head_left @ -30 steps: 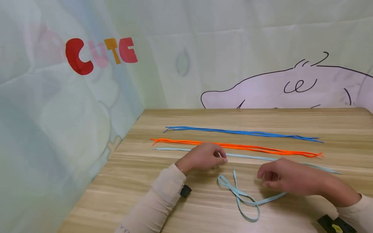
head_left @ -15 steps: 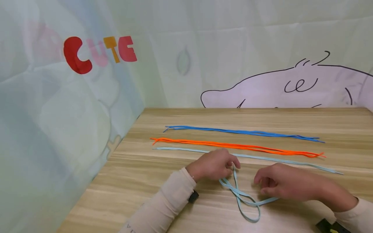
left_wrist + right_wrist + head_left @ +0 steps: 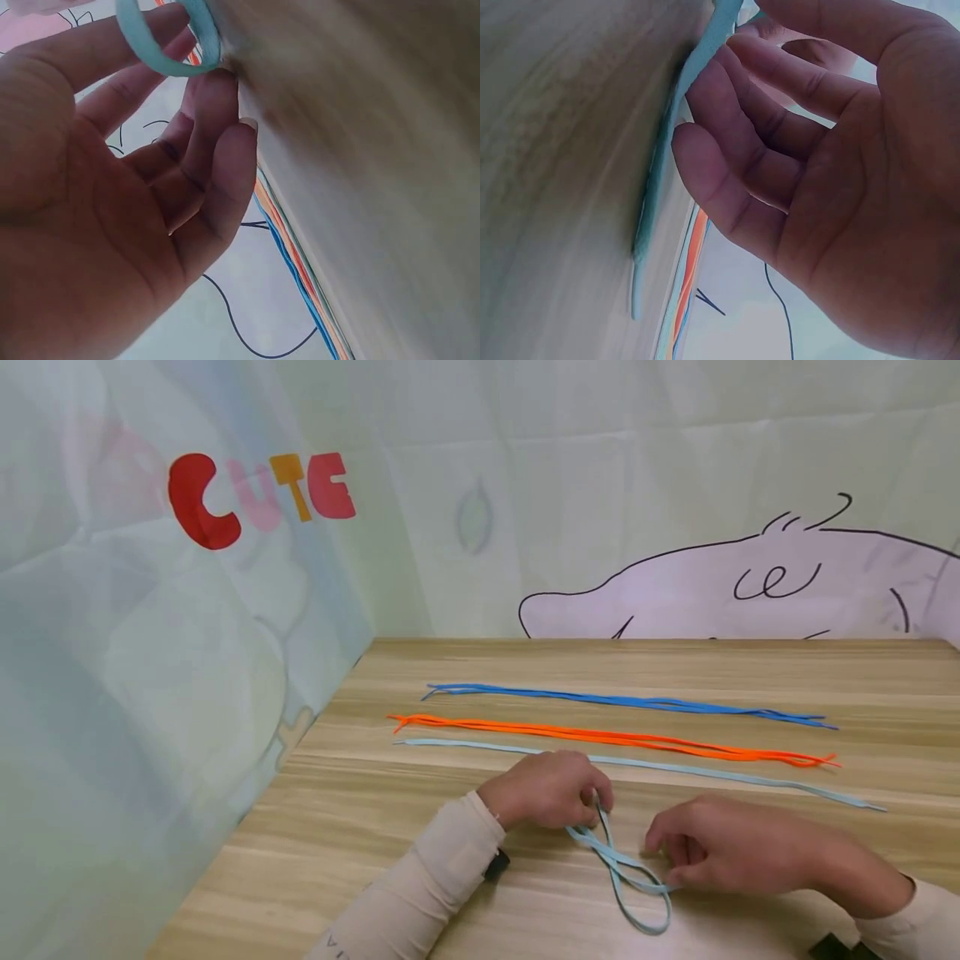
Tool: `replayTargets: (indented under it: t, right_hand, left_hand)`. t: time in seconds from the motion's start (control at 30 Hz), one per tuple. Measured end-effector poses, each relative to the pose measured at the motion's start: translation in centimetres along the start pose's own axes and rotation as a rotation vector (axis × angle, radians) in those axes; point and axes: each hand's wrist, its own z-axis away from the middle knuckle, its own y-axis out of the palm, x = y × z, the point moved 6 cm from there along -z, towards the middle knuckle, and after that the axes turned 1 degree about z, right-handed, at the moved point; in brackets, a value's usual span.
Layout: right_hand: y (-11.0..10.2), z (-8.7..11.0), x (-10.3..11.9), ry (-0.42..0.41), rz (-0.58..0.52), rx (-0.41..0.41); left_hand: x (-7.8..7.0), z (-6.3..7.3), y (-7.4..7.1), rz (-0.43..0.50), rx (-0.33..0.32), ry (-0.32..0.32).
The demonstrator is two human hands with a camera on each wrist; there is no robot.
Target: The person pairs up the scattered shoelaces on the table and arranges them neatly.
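Observation:
A light blue shoelace (image 3: 643, 925) lies loosely looped and crossed over itself on the wooden table. My left hand (image 3: 551, 789) pinches it near one end, on the left of the loops; a curve of lace (image 3: 154, 56) bends by the fingers in the left wrist view. My right hand (image 3: 738, 847) grips the same lace to the right of the loops, thumb and index finger meeting at it. Its tail (image 3: 649, 202) runs down along the table with the tip showing in the right wrist view. The right hand's other fingers are loosely curled.
Behind the hands, a straight light blue shoelace (image 3: 697, 769) spans the table (image 3: 360, 852). Farther back lie a bundle of orange shoelaces (image 3: 615, 737) and a bundle of blue shoelaces (image 3: 622, 700). A printed fabric backdrop (image 3: 420, 527) rises at the left and rear.
My left hand has come right and down onto the looped lace's upper end and taken hold of it. The right hand has shifted slightly left and nearer along the lace.

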Motion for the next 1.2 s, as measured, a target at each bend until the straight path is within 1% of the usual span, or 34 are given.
replayTargets:
  t: [0.1,0.2,0.33,0.43,0.57,0.67,0.73,0.8,0.93,1.0,1.1,1.2]
  right_hand:
    - [0.2,0.0,0.0,0.001,-0.001,0.005]
    - [0.4,0.0,0.2,-0.016,0.004,0.001]
    - [0.5,0.1,0.3,-0.032,0.006,0.006]
    - [0.5,0.0,0.5,-0.071,0.028,0.000]
    - [0.5,-0.1,0.5,-0.128,0.062,-0.015]
    - [0.5,0.0,0.4,-0.145,0.082,-0.025]
    - [0.4,0.0,0.2,-0.135,0.089,-0.027]
    - [0.3,0.1,-0.1,-0.108,0.095,-0.029]
    - [-0.1,0.2,-0.5,-0.045,0.078,-0.029]
    - [-0.3,0.2,-0.7,-0.029,0.068,-0.034]
    - [-0.5,0.4,-0.9,-0.022,0.067,-0.052]
    - [-0.8,0.4,-0.9,-0.039,0.075,-0.071]
  left_hand:
    - [0.1,0.1,0.0,-0.020,-0.005,-0.007]
    - [0.2,0.1,0.0,-0.039,-0.011,-0.012]
    - [0.4,0.3,0.1,-0.038,-0.011,-0.022]
    - [0.6,0.3,0.0,-0.036,-0.009,-0.027]
    - [0.8,0.4,-0.1,-0.060,-0.012,-0.032]
    - [1.0,0.5,-0.3,-0.082,-0.017,-0.043]
    - [1.3,0.6,-0.4,-0.096,-0.023,-0.050]
    - [1.6,0.7,-0.6,-0.095,-0.032,-0.060]
    - [2.2,1.0,-1.1,-0.070,-0.056,-0.078]
    - [2.4,1.2,-1.4,-0.056,-0.067,-0.084]
    - [2.7,1.3,-1.7,-0.047,-0.081,-0.088]
    - [2.9,1.4,-2.1,-0.048,-0.097,-0.089]
